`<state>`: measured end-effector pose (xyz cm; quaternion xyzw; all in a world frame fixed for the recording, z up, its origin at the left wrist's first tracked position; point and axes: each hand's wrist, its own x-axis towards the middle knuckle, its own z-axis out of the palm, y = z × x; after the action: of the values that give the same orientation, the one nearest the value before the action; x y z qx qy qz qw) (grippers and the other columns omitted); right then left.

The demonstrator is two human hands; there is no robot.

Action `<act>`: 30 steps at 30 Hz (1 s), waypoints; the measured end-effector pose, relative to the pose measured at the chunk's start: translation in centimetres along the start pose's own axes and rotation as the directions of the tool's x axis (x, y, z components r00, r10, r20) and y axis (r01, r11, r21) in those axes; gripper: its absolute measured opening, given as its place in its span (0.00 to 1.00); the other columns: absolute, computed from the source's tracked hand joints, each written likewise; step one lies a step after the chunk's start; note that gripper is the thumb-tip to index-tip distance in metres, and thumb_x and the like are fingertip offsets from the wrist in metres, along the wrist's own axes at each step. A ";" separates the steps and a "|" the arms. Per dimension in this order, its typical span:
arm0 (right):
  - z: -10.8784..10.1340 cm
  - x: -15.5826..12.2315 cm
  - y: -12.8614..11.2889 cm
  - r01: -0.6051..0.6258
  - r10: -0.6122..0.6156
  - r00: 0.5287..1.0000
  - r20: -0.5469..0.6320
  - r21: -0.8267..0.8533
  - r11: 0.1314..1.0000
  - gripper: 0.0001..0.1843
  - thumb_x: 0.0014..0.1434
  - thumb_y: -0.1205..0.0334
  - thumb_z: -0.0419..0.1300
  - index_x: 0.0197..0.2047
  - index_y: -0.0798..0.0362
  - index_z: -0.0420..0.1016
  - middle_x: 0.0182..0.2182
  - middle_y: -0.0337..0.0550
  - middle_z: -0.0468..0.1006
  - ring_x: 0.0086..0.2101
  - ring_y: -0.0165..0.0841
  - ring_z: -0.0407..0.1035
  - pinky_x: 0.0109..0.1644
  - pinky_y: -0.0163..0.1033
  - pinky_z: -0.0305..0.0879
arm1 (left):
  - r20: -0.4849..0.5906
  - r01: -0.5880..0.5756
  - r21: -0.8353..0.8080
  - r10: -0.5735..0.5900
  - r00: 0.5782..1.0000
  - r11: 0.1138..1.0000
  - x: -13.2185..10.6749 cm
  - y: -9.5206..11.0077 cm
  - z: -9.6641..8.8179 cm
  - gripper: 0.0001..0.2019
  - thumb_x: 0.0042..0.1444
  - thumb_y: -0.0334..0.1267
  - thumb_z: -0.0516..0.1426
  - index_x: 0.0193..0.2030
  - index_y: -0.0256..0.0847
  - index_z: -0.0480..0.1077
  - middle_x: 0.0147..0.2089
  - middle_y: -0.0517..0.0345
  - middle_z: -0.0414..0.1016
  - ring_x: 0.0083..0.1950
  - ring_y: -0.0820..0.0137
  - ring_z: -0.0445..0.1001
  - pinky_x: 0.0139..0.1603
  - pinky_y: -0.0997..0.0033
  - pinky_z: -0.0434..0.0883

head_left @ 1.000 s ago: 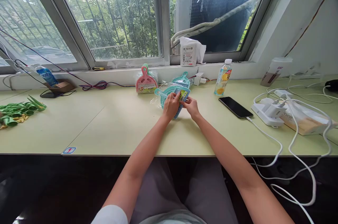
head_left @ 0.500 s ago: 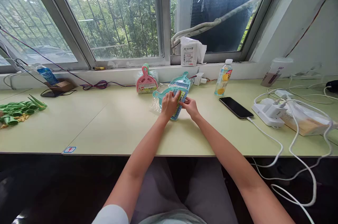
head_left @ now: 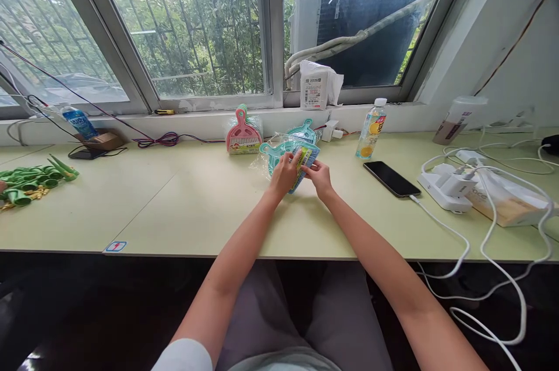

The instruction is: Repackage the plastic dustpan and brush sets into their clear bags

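Observation:
Between my hands is a teal mini dustpan and brush set [head_left: 310, 155] with a blue and yellow label card, tilted above the table. Clear plastic wrapping hangs loose around its handle side. My left hand [head_left: 283, 174] is closed over the near face of the set, fingers on the label. At its right edge, my right hand [head_left: 319, 177] pinches the card or wrapper; which of the two I cannot tell. Just behind lies another teal dustpan set [head_left: 307, 133], partly hidden. A pink dustpan and brush set [head_left: 243, 135] in plastic leans against the wall to the left.
To the right are a drink bottle [head_left: 371, 129], a black phone [head_left: 392, 179] on a cable, and a white power strip [head_left: 449, 187] with tangled cords. At far left lie green plastic pieces [head_left: 32, 182]. A tissue pack [head_left: 315, 87] stands on the sill.
The held dustpan set has shifted slightly right and tilted more, its lower end rising a little. Both hands moved slightly right with it and keep their hold.

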<state>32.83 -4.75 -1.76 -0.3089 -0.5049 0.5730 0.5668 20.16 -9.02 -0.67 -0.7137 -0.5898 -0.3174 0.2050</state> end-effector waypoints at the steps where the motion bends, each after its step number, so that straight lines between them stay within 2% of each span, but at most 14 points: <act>1: -0.1 0.0 0.0 0.006 -0.006 1.000 -0.023 0.017 1.000 0.21 0.37 0.59 0.72 0.36 0.55 0.76 0.29 0.41 0.81 0.30 0.33 0.75 0.41 0.45 0.76 | 0.009 -0.018 -0.027 0.018 1.000 0.999 0.0 -0.1 0.2 0.24 0.62 0.28 0.47 0.66 0.41 0.58 0.52 0.44 0.65 0.54 0.62 0.67 0.49 0.66 0.69; 8: -0.7 0.2 -0.5 0.014 0.003 0.989 -0.151 0.107 0.994 0.16 0.41 0.63 0.69 0.35 0.55 0.74 0.32 0.43 0.81 0.33 0.33 0.75 0.45 0.45 0.76 | 0.004 -0.117 -0.242 0.122 0.993 0.963 -0.3 0.6 0.3 0.22 0.64 0.28 0.45 0.64 0.42 0.57 0.55 0.45 0.65 0.57 0.65 0.68 0.54 0.65 0.69; 11: -0.9 0.2 -0.8 0.016 0.012 0.984 -0.175 0.157 0.987 0.15 0.42 0.63 0.70 0.35 0.55 0.74 0.34 0.43 0.80 0.37 0.35 0.76 0.47 0.44 0.76 | -0.183 0.037 -0.341 -0.105 0.977 0.939 -0.1 0.9 -0.5 0.21 0.65 0.35 0.48 0.64 0.44 0.55 0.61 0.43 0.61 0.64 0.63 0.61 0.61 0.61 0.64; 12: -1.0 0.3 -0.9 0.019 0.012 0.984 -0.178 0.170 0.985 0.16 0.42 0.63 0.70 0.35 0.54 0.74 0.35 0.43 0.80 0.38 0.35 0.76 0.47 0.44 0.76 | -0.259 0.129 -0.386 -0.242 0.935 0.913 0.1 0.8 -0.7 0.23 0.64 0.38 0.51 0.65 0.44 0.53 0.64 0.42 0.58 0.67 0.61 0.57 0.64 0.58 0.61; 14: -1.0 0.3 -1.0 0.026 0.010 0.983 -0.182 0.192 0.981 0.17 0.41 0.62 0.70 0.36 0.55 0.74 0.36 0.44 0.80 0.39 0.36 0.75 0.48 0.44 0.76 | -0.322 0.305 -0.549 -0.534 0.782 0.778 0.7 0.1 -1.2 0.31 0.60 0.44 0.56 0.67 0.43 0.49 0.68 0.40 0.51 0.71 0.58 0.49 0.68 0.55 0.55; 15: -1.0 0.3 -1.0 0.030 0.008 0.983 -0.183 0.202 0.979 0.17 0.41 0.62 0.71 0.36 0.55 0.74 0.36 0.44 0.80 0.39 0.36 0.75 0.48 0.44 0.76 | -0.266 0.361 -0.663 -0.657 0.705 0.656 0.9 -0.4 -1.3 0.34 0.58 0.45 0.58 0.67 0.43 0.48 0.69 0.40 0.50 0.72 0.57 0.48 0.68 0.55 0.55; 16: -0.9 0.3 -0.9 0.033 0.006 0.984 -0.181 0.213 0.977 0.17 0.41 0.62 0.71 0.35 0.55 0.74 0.36 0.44 0.80 0.39 0.37 0.75 0.48 0.45 0.76 | -0.141 0.391 -0.773 -0.737 0.661 0.499 1.2 -0.9 -1.2 0.36 0.58 0.46 0.59 0.68 0.42 0.47 0.69 0.40 0.51 0.71 0.56 0.50 0.67 0.55 0.56; 17: -0.9 0.2 -0.9 0.035 0.005 0.984 -0.177 0.222 0.974 0.17 0.41 0.62 0.71 0.35 0.55 0.74 0.36 0.44 0.80 0.39 0.37 0.75 0.48 0.45 0.76 | 0.035 0.413 -0.853 -0.754 0.656 0.319 1.4 -1.3 -1.1 0.35 0.57 0.46 0.59 0.67 0.41 0.48 0.68 0.40 0.55 0.70 0.56 0.54 0.66 0.55 0.59; 19: -0.8 0.2 -0.7 0.036 0.004 0.985 -0.171 0.235 0.971 0.17 0.40 0.63 0.72 0.35 0.55 0.73 0.35 0.44 0.80 0.40 0.37 0.76 0.49 0.46 0.75 | 0.396 0.485 -0.875 -0.599 0.696 -0.015 1.5 -1.6 -0.8 0.32 0.57 0.45 0.59 0.65 0.39 0.54 0.62 0.41 0.65 0.64 0.56 0.65 0.62 0.56 0.65; 21: -0.9 0.3 -0.5 0.044 0.006 0.979 -0.202 0.243 0.969 0.18 0.41 0.63 0.72 0.35 0.55 0.73 0.36 0.45 0.80 0.41 0.38 0.75 0.50 0.46 0.75 | 0.597 0.570 -0.799 -0.368 0.713 -0.192 1.2 -1.2 -0.3 0.29 0.55 0.44 0.61 0.62 0.38 0.60 0.55 0.43 0.73 0.57 0.57 0.72 0.58 0.57 0.69; 23: -1.2 0.5 -0.5 0.058 0.013 0.964 -0.265 0.259 0.964 0.18 0.41 0.63 0.72 0.36 0.55 0.73 0.37 0.45 0.80 0.42 0.38 0.75 0.51 0.46 0.75 | 0.672 0.625 -0.738 -0.188 0.717 -0.254 0.8 -0.2 -0.1 0.29 0.54 0.44 0.62 0.61 0.39 0.62 0.53 0.44 0.75 0.53 0.59 0.75 0.56 0.58 0.71; 26: -1.8 1.0 -0.7 0.066 0.034 0.946 -0.321 0.295 0.953 0.18 0.42 0.65 0.71 0.37 0.55 0.73 0.38 0.46 0.80 0.44 0.39 0.75 0.52 0.46 0.74 | 0.703 0.678 -0.682 0.010 0.711 -0.273 0.4 1.1 -0.1 0.28 0.55 0.45 0.61 0.61 0.41 0.63 0.55 0.45 0.75 0.53 0.60 0.76 0.55 0.58 0.71; 28: -1.9 1.2 -0.8 0.064 0.039 0.949 -0.314 0.309 0.949 0.17 0.42 0.66 0.71 0.36 0.55 0.73 0.39 0.46 0.80 0.44 0.39 0.75 0.53 0.46 0.73 | 0.700 0.671 -0.683 0.003 0.714 -0.289 0.4 1.3 -0.2 0.25 0.57 0.46 0.59 0.60 0.42 0.64 0.56 0.46 0.74 0.54 0.60 0.75 0.55 0.58 0.71; 30: -1.8 1.1 -0.7 0.051 0.041 0.958 -0.285 0.309 0.950 0.16 0.43 0.67 0.70 0.36 0.55 0.73 0.38 0.46 0.80 0.44 0.39 0.75 0.53 0.46 0.74 | 0.670 0.612 -0.725 -0.114 0.734 -0.318 0.6 0.8 -0.2 0.22 0.59 0.46 0.57 0.58 0.41 0.66 0.56 0.47 0.74 0.56 0.61 0.74 0.57 0.60 0.70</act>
<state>34.52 -3.41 -1.39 -0.2938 -0.3206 0.5934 0.6773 20.99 -8.87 -0.05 -0.4136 -0.3596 -0.5638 -0.6178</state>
